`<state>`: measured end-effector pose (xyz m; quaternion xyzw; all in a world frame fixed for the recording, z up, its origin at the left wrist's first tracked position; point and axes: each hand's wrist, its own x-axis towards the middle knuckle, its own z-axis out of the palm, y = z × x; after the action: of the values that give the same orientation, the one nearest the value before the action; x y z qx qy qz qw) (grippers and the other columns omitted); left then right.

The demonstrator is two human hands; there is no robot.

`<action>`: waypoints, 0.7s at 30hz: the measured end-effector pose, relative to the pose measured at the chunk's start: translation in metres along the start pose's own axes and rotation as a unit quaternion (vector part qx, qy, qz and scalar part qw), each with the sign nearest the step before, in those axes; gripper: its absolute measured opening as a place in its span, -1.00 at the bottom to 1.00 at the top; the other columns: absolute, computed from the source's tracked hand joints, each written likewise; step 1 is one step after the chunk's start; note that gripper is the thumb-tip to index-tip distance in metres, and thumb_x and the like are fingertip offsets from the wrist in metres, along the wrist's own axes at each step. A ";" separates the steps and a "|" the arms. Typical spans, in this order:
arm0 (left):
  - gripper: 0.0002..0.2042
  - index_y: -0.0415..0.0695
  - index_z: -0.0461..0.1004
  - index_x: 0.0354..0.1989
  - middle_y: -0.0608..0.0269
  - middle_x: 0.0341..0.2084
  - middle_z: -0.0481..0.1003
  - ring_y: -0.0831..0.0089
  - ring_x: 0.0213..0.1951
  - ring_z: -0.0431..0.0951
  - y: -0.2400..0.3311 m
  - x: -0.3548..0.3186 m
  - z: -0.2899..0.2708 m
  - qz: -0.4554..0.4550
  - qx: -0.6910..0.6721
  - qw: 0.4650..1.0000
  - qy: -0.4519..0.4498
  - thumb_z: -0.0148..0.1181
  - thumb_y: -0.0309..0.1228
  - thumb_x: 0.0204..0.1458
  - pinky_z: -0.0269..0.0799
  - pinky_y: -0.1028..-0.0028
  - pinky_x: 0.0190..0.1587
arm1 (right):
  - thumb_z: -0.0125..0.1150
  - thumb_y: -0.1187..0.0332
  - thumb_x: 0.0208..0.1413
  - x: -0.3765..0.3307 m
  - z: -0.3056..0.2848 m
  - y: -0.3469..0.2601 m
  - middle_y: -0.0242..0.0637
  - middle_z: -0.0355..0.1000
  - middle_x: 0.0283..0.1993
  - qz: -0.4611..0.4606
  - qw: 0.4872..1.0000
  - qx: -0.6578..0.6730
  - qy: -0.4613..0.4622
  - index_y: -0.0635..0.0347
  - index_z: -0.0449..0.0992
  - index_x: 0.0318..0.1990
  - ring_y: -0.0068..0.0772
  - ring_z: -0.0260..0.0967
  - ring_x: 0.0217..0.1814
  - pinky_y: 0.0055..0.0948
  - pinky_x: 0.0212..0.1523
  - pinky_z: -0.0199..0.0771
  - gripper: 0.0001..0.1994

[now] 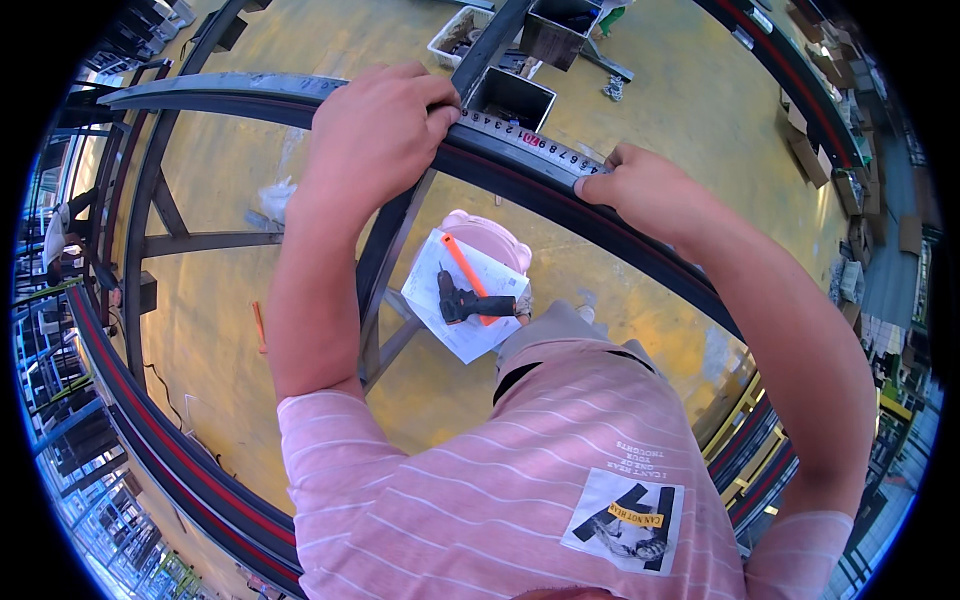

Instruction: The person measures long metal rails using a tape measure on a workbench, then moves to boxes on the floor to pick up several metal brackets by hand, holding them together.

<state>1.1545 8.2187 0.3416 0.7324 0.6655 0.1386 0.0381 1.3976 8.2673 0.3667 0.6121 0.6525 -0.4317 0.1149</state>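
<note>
While the left hand (383, 125), fingers drawn in, held a tape measure (533, 142) along a dark beam (520, 176), the right hand (645, 195) pinched it farther along, apparently a measuring step whose next move likely called for a flat tape and careful reading.

The left hand (378, 128) and right hand (645, 192) are holding a tape measure (530, 141) along a bar (640, 245). A drill (466, 304) is lying on paper (424, 288) over a pink stool (490, 237).
</note>
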 end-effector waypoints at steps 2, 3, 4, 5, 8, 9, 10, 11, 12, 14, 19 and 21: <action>-0.85 -0.06 0.61 -0.26 0.28 -0.27 0.53 0.19 -0.12 0.50 0.000 -0.002 0.000 0.004 0.000 1.000 0.010 0.15 -0.32 0.14 0.41 0.27 -0.08 | 0.22 0.10 0.05 0.000 0.000 -0.003 0.11 0.46 0.02 0.014 1.000 0.001 -0.012 0.44 0.43 0.08 -0.06 0.39 0.09 -0.25 0.13 0.31 -0.43; -0.85 -0.06 0.61 -0.26 0.28 -0.27 0.53 0.19 -0.12 0.50 0.000 -0.002 0.000 0.008 -0.001 1.000 0.014 0.15 -0.32 0.14 0.41 0.27 -0.08 | 0.21 0.10 0.05 0.002 0.001 -0.001 0.11 0.45 0.03 0.013 1.000 0.004 -0.010 0.45 0.43 0.08 -0.07 0.39 0.09 -0.25 0.13 0.30 -0.43; -0.85 -0.06 0.61 -0.26 0.29 -0.27 0.53 0.19 -0.12 0.50 0.000 -0.001 0.000 0.008 0.000 1.000 0.014 0.15 -0.32 0.14 0.41 0.27 -0.08 | 0.20 0.11 0.05 0.002 0.001 0.000 0.11 0.45 0.03 0.013 1.000 0.007 -0.009 0.45 0.43 0.08 -0.07 0.38 0.09 -0.26 0.14 0.29 -0.43; -0.85 -0.06 0.61 -0.26 0.29 -0.27 0.53 0.19 -0.12 0.50 0.000 -0.001 0.000 0.008 0.001 1.000 0.013 0.15 -0.32 0.14 0.42 0.26 -0.08 | 0.20 0.11 0.04 0.002 0.002 -0.001 0.10 0.45 0.03 0.013 1.000 0.010 -0.007 0.44 0.43 0.08 -0.07 0.38 0.09 -0.26 0.13 0.29 -0.43; -0.85 -0.06 0.61 -0.26 0.30 -0.27 0.53 0.19 -0.12 0.50 -0.002 -0.002 0.002 0.010 0.005 1.000 0.015 0.15 -0.31 0.14 0.42 0.26 -0.08 | 0.18 0.11 0.03 0.002 0.003 -0.002 0.07 0.46 0.01 0.012 1.000 0.013 -0.010 0.43 0.43 0.07 -0.09 0.38 0.07 -0.26 0.11 0.30 -0.43; -0.84 -0.05 0.61 -0.26 0.30 -0.27 0.53 0.19 -0.11 0.50 -0.002 -0.002 0.002 0.011 0.008 1.000 0.015 0.15 -0.31 0.14 0.42 0.26 -0.08 | 0.18 0.10 0.03 0.001 0.002 -0.003 0.06 0.46 0.00 0.012 1.000 0.012 -0.016 0.42 0.43 0.07 -0.09 0.38 0.06 -0.26 0.10 0.30 -0.44; -0.84 -0.05 0.61 -0.26 0.30 -0.27 0.53 0.19 -0.11 0.50 -0.002 -0.002 0.002 0.009 0.011 1.000 0.015 0.14 -0.31 0.14 0.42 0.27 -0.08 | 0.17 0.10 0.03 0.001 0.001 -0.004 0.06 0.46 -0.01 0.011 1.000 0.012 -0.022 0.41 0.44 0.06 -0.10 0.38 0.05 -0.26 0.09 0.31 -0.44; -0.84 -0.05 0.61 -0.26 0.30 -0.27 0.53 0.20 -0.11 0.50 -0.001 -0.002 0.003 0.006 0.014 1.000 0.015 0.14 -0.31 0.14 0.42 0.27 -0.09 | 0.16 0.10 0.02 0.001 0.002 -0.005 0.05 0.46 -0.02 0.015 1.000 0.012 -0.020 0.41 0.44 0.06 -0.10 0.38 0.04 -0.26 0.08 0.31 -0.45; -0.84 -0.05 0.61 -0.25 0.30 -0.27 0.54 0.20 -0.11 0.50 -0.001 -0.002 0.003 0.004 0.016 1.000 0.015 0.14 -0.30 0.14 0.43 0.27 -0.09 | 0.16 0.10 0.02 0.001 0.002 -0.005 0.04 0.46 -0.03 0.019 1.000 0.013 -0.017 0.40 0.44 0.05 -0.10 0.38 0.03 -0.26 0.07 0.31 -0.45; -0.84 -0.04 0.62 -0.25 0.31 -0.27 0.54 0.20 -0.10 0.50 -0.001 -0.002 0.004 -0.002 0.014 1.000 0.012 0.14 -0.30 0.14 0.43 0.27 -0.09 | 0.14 0.12 0.04 0.000 0.004 -0.005 0.04 0.47 -0.06 0.013 1.000 0.016 -0.002 0.42 0.46 0.01 -0.09 0.40 -0.02 -0.24 0.00 0.35 -0.48; -0.82 -0.03 0.62 -0.24 0.30 -0.27 0.54 0.20 -0.09 0.51 0.000 0.003 0.004 0.002 0.020 1.000 0.015 0.13 -0.28 0.15 0.44 0.26 -0.09 | 0.09 0.13 0.10 0.007 0.009 0.004 0.03 0.49 -0.11 -0.030 0.998 0.035 0.030 0.42 0.51 -0.07 -0.03 0.45 -0.10 -0.19 -0.08 0.41 -0.54; -0.82 -0.03 0.62 -0.23 0.30 -0.27 0.54 0.20 -0.09 0.51 -0.001 0.008 0.006 0.003 0.023 1.000 0.017 0.13 -0.27 0.14 0.44 0.26 -0.09 | 0.08 0.14 0.12 0.017 0.005 0.011 0.01 0.49 -0.10 -0.096 0.995 -0.037 0.005 0.38 0.53 -0.08 -0.01 0.45 -0.10 -0.19 -0.07 0.41 -0.57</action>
<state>1.1560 8.2271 0.3366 0.7328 0.6667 0.1358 0.0092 1.4014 8.2741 0.3478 0.5440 0.7245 -0.4132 0.0921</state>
